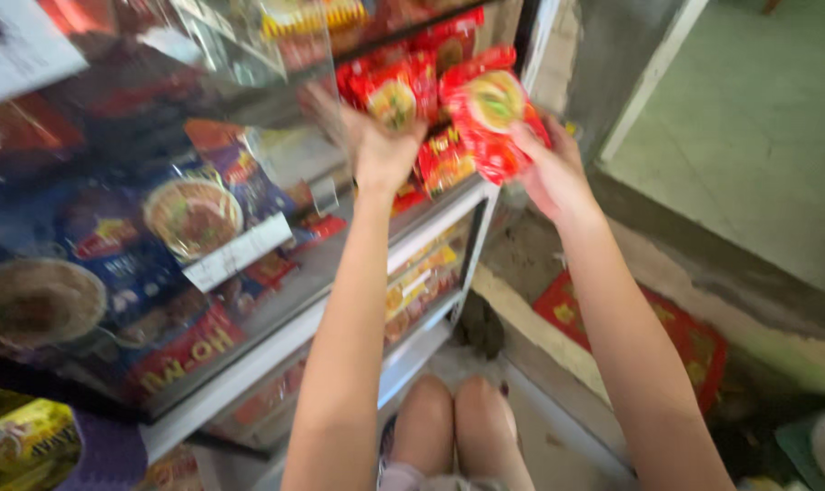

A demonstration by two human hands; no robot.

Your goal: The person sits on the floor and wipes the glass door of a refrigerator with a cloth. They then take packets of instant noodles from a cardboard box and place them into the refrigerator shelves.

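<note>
Red packets [449,159] already fill the shelf [431,223]. Right hand [549,168] grips one more packet [494,118] at its edge; left hand [381,150], fingers spread, presses the stack.

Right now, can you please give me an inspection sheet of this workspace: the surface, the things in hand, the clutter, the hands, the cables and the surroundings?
Surface: glass display cabinet with white-framed shelves, packed with goods.
Things in hand: red noodle packet gripped in the right hand; red packets on the top shelf under the left hand.
Clutter: blue packets and red packets behind the glass; yellow packet at the lower left.
Hands: left hand rests on the shelf packets; whether it grips one cannot be told. Right hand is shut on its packet.
Cables: nothing seen.
Surroundings: red mat on the floor, pale tiled floor beyond, the person's knees below.
</note>
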